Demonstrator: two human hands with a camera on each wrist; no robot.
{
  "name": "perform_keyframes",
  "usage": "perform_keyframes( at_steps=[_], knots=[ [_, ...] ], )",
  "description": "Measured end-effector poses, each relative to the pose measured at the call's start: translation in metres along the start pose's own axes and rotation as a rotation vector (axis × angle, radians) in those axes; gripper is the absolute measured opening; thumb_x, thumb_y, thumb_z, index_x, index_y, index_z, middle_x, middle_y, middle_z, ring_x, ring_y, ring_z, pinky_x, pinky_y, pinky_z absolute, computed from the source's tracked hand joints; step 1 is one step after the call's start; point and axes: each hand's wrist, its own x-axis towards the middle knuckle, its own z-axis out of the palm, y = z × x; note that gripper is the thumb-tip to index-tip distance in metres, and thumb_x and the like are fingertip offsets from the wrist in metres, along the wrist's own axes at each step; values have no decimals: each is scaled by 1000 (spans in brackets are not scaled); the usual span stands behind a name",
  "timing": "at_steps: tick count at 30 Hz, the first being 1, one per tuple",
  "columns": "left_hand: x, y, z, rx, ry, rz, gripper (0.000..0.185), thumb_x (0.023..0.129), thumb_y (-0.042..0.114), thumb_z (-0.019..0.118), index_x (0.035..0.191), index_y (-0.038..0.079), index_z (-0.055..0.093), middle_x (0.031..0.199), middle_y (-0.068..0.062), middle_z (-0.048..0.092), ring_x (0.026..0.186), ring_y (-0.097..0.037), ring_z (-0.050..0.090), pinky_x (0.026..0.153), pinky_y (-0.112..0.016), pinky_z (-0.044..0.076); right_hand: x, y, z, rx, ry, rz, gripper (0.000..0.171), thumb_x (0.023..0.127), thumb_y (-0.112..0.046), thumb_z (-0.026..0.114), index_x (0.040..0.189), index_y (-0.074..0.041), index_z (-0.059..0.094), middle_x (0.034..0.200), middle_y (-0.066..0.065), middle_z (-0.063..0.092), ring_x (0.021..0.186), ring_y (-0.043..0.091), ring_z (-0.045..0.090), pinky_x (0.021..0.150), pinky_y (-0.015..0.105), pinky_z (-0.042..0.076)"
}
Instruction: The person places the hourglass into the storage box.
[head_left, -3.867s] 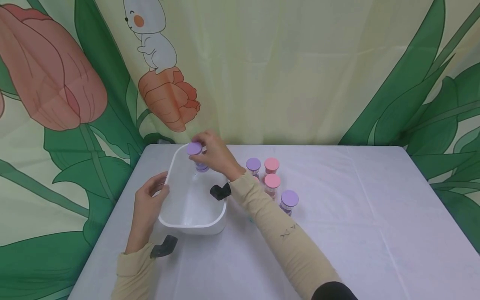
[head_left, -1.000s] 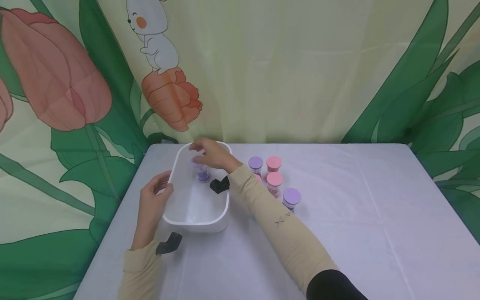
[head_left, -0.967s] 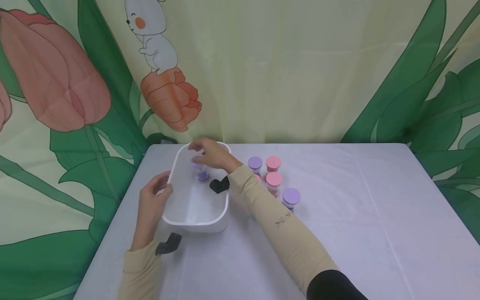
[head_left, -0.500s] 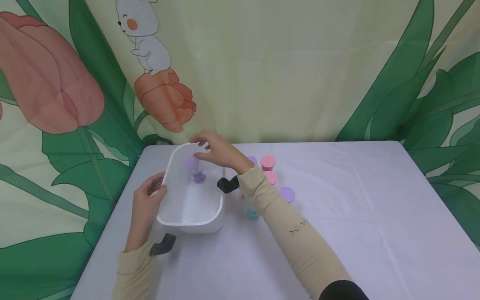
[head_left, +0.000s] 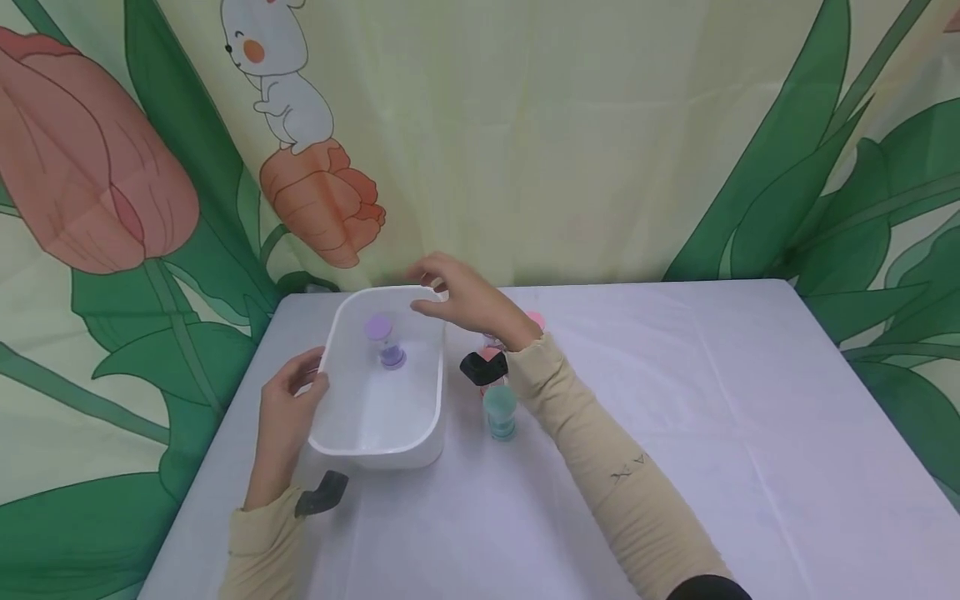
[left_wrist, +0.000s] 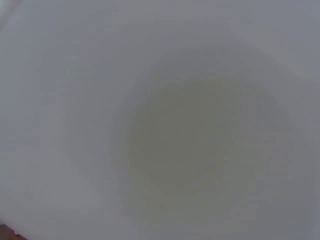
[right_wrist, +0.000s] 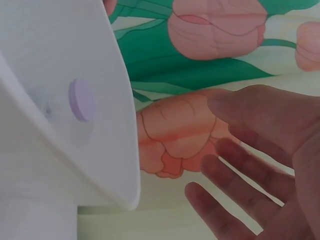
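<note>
A staged recording corner is being suggested, not a lived-in room. A table is being covered by white cloth, and the far side is being closed off by a cartoon tulip-and-rabbit backdrop.

The white tub looks like smooth glossy plastic; the table cover is creased matt cloth.

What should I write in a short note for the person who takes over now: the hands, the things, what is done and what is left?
Left hand grips the white tub by its left rim.
Right hand is open and empty, above the tub's far right corner.
Done: one purple-capped hourglass stands upright in the tub.
Left: the teal hourglass and the pink-capped one stand on the table, right of the tub, partly hidden by the right forearm.
</note>
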Motion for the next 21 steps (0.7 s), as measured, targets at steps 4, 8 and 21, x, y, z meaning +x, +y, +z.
perform_keyframes(
  at_steps=[4, 8, 21],
  knots=[
    [1, 0, 1, 13, 2, 11, 43, 99, 22, 53, 142, 18, 55, 138, -6, 59, 117, -18, 55, 76, -16, 50, -6, 2, -8, -11, 4, -6, 39, 92, -10, 69, 127, 0, 58, 127, 12, 60, 116, 28, 58, 102, 33, 47],
    [0, -2, 0, 18, 7, 9, 43, 99, 22, 53, 142, 18, 54, 138, -6, 59, 118, -18, 55, 76, -14, 49, -11, 13, -15, 17, -20, -15, 41, 89, -10, 71, 127, 0, 58, 128, 13, 59, 117, 27, 57, 102, 37, 48],
    [3, -4, 1, 21, 25, 43, 42, 98, 20, 53, 140, 17, 57, 136, -7, 61, 118, -20, 57, 75, -14, 50, -30, 40, -37, 38, -58, 28, 43, 86, -7, 75, 125, 0, 59, 128, 12, 57, 120, 26, 56, 103, 40, 48]
  ],
)
